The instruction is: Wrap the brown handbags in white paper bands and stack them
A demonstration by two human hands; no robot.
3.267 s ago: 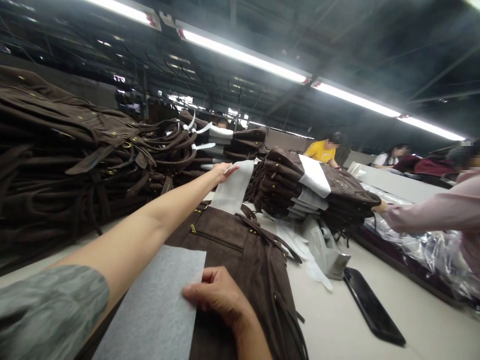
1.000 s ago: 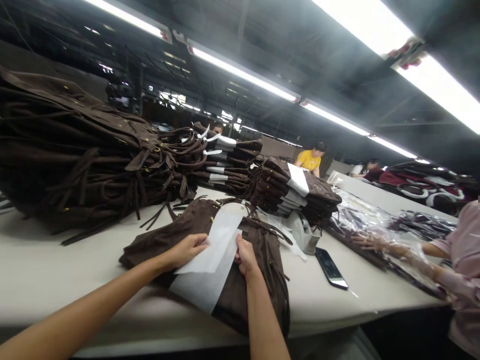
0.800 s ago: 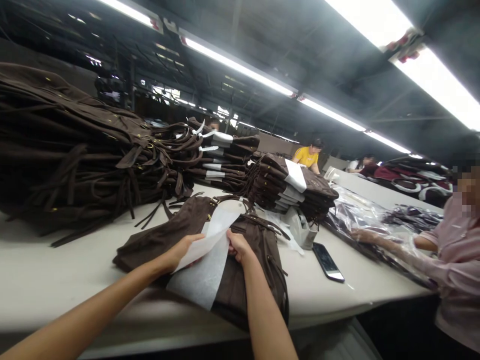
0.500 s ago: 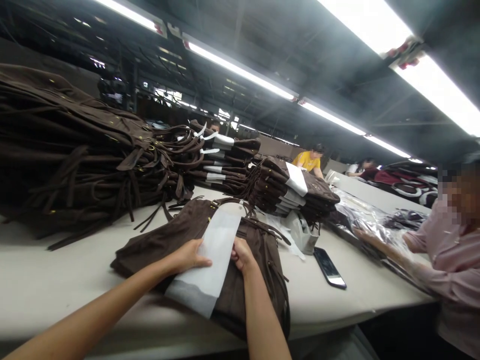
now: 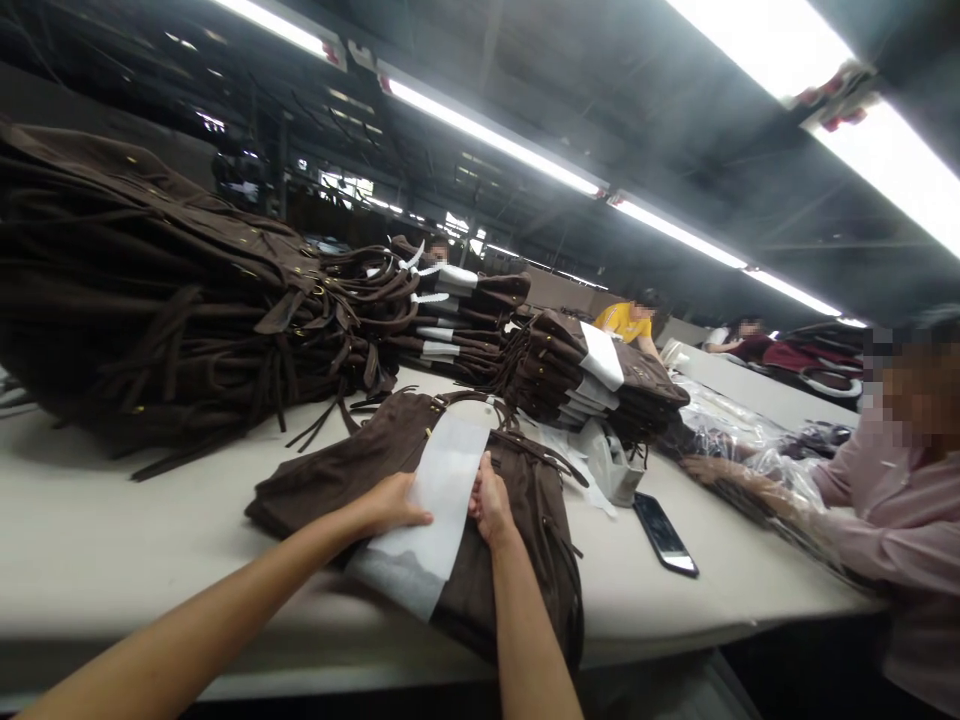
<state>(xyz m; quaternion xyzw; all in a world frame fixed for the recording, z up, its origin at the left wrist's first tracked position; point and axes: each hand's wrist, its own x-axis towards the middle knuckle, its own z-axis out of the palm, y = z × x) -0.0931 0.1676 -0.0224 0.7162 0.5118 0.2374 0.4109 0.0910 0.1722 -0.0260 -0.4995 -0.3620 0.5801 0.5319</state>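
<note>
A dark brown bag [image 5: 532, 510] lies on the pale table in front of me, with a long white paper strip [image 5: 454, 470] wrapped over its middle. At the strip's left edge is my left hand [image 5: 397, 502], its thumb stretched across the paper and its other fingers hidden at the edge. Beside the strip's right edge, my right hand [image 5: 489, 502] has its fingers curled; what they hold, if anything, is hidden. The bag's handles lie beyond the strip's far end.
Brown bags are piled high at left [image 5: 187, 290]; a banded stack [image 5: 555, 370] stands behind. A tape dispenser [image 5: 619, 470] and a phone [image 5: 664, 535] lie to the right. A person in pink [image 5: 877, 500] handles clear plastic [image 5: 787, 470].
The view has shifted slightly, so most things appear a little further right. The fingers of my right hand have moved up along the strip's edge.
</note>
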